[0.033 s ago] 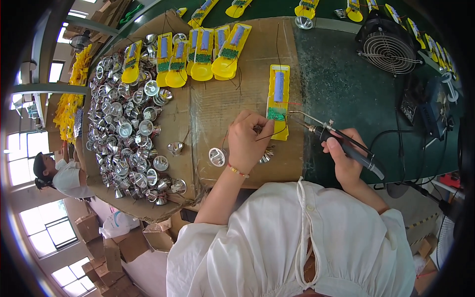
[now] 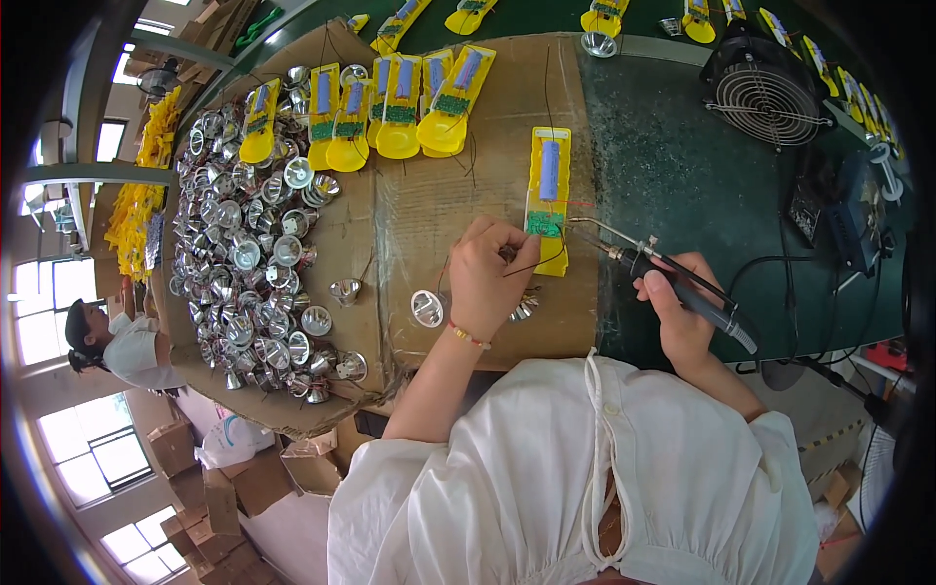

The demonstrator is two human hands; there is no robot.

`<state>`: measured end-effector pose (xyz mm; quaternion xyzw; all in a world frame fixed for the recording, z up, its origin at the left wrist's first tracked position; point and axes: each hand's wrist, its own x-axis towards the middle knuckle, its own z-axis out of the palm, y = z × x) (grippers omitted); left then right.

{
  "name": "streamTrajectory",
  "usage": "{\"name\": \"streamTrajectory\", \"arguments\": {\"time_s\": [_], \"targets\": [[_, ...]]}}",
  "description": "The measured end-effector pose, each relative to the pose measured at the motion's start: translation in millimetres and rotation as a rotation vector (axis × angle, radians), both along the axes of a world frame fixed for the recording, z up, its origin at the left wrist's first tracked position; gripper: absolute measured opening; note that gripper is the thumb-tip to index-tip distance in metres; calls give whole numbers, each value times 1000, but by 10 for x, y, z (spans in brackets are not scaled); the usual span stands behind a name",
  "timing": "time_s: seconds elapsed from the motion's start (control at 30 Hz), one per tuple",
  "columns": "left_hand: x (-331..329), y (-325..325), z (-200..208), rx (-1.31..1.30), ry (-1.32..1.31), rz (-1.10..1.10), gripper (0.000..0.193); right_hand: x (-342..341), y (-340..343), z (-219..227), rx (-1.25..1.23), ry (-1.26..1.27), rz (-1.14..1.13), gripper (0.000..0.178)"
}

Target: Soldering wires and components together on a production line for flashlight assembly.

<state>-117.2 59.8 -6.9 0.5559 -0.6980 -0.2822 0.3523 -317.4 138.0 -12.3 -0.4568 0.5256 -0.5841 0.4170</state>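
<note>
A green table (image 2: 673, 195) carries a cardboard sheet (image 2: 468, 205). Left hand (image 2: 485, 271): forearm raised from the lower edge, wrist bent over the sheet, fingers curled; the grip is pinched together on a dark wire (image 2: 524, 270). Right hand (image 2: 685, 310): palm inward, fingers wrapped; the grip is clamped on a soldering iron (image 2: 636, 263), its tip pointing left. The yellow case (image 2: 554, 262) lies on the sheet between both hands, its green board (image 2: 544, 224) near the tip; contact cannot be told.

Legible text, numbers: none | Marking: white bag (image 2: 237, 441) with blue print (curved, too small to read) | Place: beyond cardboard's (image 2: 341, 231) near left corner
</note>
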Motion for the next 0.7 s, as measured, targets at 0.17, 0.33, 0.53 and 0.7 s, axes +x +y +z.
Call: {"name": "streamTrajectory", "arguments": {"time_s": [0.17,0.33,0.53,0.7], "targets": [[77,40,88,59,41,-25,7,-20,20,-37,6,-40,-33,14],[572,128,167,134,32,-55,22,-79,55,15,33,-48,-50,14],[508,243,284,28,-145,-300,42,-53,50,33,30,-56,-12,14],[426,138,78,-158,-207,-283,22,-55,62,61,26,-49,-8,14]]}}
